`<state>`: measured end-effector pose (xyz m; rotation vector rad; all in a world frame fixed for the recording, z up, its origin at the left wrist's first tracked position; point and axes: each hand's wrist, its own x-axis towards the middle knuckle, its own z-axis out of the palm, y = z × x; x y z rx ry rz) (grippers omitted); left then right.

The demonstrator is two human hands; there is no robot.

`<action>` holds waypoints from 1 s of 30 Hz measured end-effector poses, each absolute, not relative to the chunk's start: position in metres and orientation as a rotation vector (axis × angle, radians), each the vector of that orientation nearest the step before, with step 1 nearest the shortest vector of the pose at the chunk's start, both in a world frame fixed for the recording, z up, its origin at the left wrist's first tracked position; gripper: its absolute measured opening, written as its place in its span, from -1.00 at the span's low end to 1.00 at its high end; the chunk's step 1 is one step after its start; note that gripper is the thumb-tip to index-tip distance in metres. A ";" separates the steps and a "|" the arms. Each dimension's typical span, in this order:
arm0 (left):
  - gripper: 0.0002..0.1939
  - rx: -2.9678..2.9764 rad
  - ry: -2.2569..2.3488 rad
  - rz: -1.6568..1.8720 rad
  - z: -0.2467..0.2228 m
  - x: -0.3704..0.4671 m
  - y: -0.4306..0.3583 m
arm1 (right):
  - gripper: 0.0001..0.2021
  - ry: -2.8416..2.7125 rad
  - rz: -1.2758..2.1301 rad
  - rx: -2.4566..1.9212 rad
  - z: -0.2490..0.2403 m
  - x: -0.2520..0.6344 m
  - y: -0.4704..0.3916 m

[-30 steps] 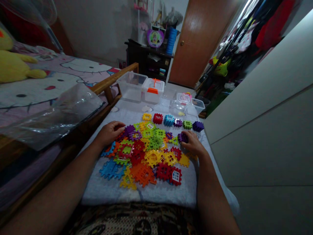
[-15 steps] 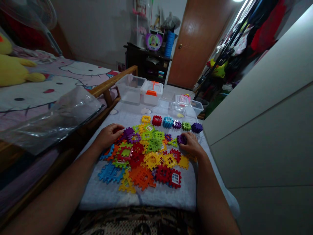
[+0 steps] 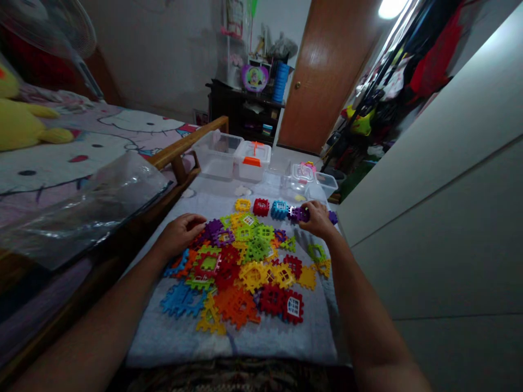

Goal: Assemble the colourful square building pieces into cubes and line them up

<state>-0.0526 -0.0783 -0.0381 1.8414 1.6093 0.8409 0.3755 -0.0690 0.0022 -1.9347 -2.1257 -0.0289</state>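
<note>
Several notched plastic pieces lie in a pile on the cloth-covered surface (image 3: 192,345), among them orange pieces (image 3: 237,306), blue pieces (image 3: 183,299) and a green piece (image 3: 258,248). My left hand (image 3: 182,231) rests at the pile's left edge with its fingers curled; whether it grips a piece is unclear. Behind the pile runs a row with a yellow piece (image 3: 242,205), a red stack (image 3: 261,207), a blue stack (image 3: 280,209) and a small purple stack (image 3: 292,213). My right hand (image 3: 316,218) pinches a purple piece (image 3: 303,214) beside that small stack, hiding part of the row.
Clear plastic boxes (image 3: 216,158) stand at the back, one with an orange-latched lid (image 3: 251,161). A wooden bed rail (image 3: 192,142) and a plastic bag (image 3: 106,201) lie to the left. A white cabinet (image 3: 441,218) stands at the right.
My right hand has moved away from me to the back row with the purple piece, uncovering green and yellow pieces at the right edge. My left hand has barely moved. The view has shifted slightly.
</note>
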 end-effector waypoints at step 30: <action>-0.50 1.857 1.629 0.841 -0.038 -0.053 -0.078 | -0.44 -2.210 0.102 -1.846 0.021 0.369 -0.070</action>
